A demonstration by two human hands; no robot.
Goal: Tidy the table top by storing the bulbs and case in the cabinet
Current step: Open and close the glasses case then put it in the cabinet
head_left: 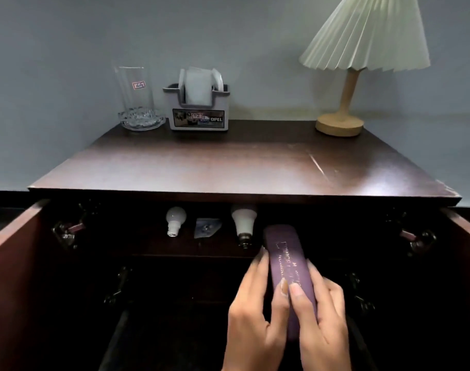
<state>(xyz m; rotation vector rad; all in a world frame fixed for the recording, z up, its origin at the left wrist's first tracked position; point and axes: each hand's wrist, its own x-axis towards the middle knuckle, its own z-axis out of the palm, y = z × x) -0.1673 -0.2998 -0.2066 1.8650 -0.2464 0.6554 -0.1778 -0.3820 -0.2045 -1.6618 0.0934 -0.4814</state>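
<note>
A long purple case (284, 253) with gold lettering points into the open cabinet (175, 253), its far end over the upper shelf. My left hand (252, 317) grips its left side and my right hand (322, 314) its right side, thumbs on top. On the shelf lie two white bulbs: a small bulb (175, 219) at the left and a larger bulb (243, 220) just left of the case. Between them rests a small bluish packet (206, 228).
The dark wooden table top (242, 162) carries a tall glass (133, 89) in a crystal ashtray (141, 120), a grey tissue holder (199, 108) and a lamp (349, 103) with a pleated shade. Both cabinet doors, left door (14, 277) and right door (466, 250), stand open.
</note>
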